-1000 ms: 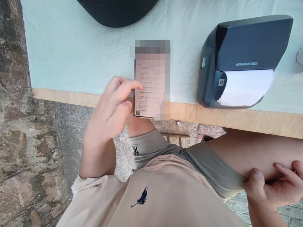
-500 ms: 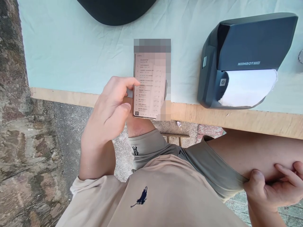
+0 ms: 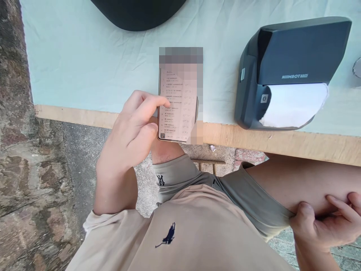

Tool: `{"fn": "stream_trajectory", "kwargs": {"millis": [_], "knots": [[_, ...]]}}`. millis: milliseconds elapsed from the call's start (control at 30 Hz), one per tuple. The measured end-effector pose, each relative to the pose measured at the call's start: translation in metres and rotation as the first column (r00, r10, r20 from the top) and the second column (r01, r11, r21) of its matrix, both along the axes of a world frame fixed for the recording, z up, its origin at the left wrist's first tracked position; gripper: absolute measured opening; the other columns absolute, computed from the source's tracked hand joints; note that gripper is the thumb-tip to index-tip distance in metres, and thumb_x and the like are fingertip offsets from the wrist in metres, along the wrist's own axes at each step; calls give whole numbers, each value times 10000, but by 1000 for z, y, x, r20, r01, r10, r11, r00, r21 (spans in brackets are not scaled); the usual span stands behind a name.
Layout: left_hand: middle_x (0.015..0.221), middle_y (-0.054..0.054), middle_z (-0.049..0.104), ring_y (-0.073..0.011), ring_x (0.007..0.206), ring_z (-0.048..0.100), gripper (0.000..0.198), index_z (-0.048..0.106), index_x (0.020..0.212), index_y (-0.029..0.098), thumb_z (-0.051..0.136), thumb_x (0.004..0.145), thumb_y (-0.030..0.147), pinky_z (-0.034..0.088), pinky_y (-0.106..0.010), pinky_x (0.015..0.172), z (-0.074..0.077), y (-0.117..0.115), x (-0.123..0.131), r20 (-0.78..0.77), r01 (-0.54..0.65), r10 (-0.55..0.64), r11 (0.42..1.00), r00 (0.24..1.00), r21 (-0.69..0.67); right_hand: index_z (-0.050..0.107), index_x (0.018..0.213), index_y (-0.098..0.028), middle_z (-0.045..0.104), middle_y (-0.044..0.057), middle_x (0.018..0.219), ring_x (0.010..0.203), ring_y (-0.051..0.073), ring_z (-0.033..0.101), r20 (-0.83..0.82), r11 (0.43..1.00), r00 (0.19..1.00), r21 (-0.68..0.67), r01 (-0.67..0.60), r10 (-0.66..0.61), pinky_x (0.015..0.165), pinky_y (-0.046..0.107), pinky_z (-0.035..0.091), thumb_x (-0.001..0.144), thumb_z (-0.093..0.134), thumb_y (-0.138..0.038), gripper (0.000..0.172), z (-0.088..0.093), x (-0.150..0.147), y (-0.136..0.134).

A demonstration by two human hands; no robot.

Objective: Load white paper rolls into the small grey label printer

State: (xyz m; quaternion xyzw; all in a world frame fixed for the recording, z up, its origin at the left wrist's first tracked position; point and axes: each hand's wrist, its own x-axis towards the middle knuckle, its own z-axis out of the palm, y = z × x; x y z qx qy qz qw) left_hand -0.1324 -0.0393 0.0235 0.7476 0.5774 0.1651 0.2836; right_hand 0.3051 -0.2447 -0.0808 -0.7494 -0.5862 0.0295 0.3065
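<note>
A smartphone (image 3: 177, 101) showing a list of text lines lies at the table's near edge, its lower end overhanging the wooden border. Blurred blocks cover its top and right side. My left hand (image 3: 132, 128) is beside it on the left, index fingertip over the screen. The thumb stands apart near the phone's lower left edge, and the other fingers are bent beneath, partly hidden. Nothing is held in that hand. At the lower right, my right hand (image 3: 324, 226) rests against my bare thigh, thumb and fingers apart, with no object visible in it.
A dark NIIMBOT label printer (image 3: 293, 56) with white paper stands on the right of the pale green tablecloth (image 3: 84, 56). A black rounded object (image 3: 138, 15) is at the top edge. Part of a round clear item (image 3: 357, 68) shows far right. A stone wall (image 3: 28, 188) borders the left.
My left index finger has slid slightly right and down over the phone screen. The right hand stays on the thigh.
</note>
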Motion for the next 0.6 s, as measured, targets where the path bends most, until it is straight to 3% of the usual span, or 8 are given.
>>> {"fn": "stream_trajectory", "kwargs": {"millis": [67,167,300,467,600], "knots": [[1075,-81,555,-195,938,543,565,604,1207,199,377,695,127,492,-349,794,1,1,0,-5,-1,1,1000,1000,1,563,1078,-395,500,77,1174,1177,420,442,69,992,996,112,-59,52,1002,655,305,464,621,-379,617,3,-4,4],[1089,-96,562,-205,968,554,545,593,1243,179,379,743,145,493,-366,833,0,1,0,-20,9,-9,1000,1000,-3,612,1130,-363,560,88,1194,1138,412,513,108,979,989,169,-114,97,985,647,357,486,621,-363,644,7,-10,10],[1093,-99,564,-236,1024,575,423,567,1257,178,392,883,269,501,-391,851,-4,1,-2,2,33,-33,999,999,36,620,1183,-352,579,89,1214,1137,408,531,118,972,986,191,-137,115,977,636,376,493,616,-348,691,9,-13,13],[1172,-91,573,-252,1098,556,405,507,1291,200,418,911,310,487,-435,914,-8,4,-5,42,79,-82,995,996,68,620,1152,-359,573,92,1179,1119,403,524,118,974,986,182,-135,115,981,642,362,490,620,-358,662,6,-10,12],[1140,-87,591,-243,1061,565,441,516,1303,219,457,871,286,485,-449,890,-9,-3,-4,133,-41,36,999,991,33,613,1093,-346,535,93,1138,1129,404,497,95,983,991,149,-110,97,1005,629,335,465,634,-366,628,3,-4,6]]}}
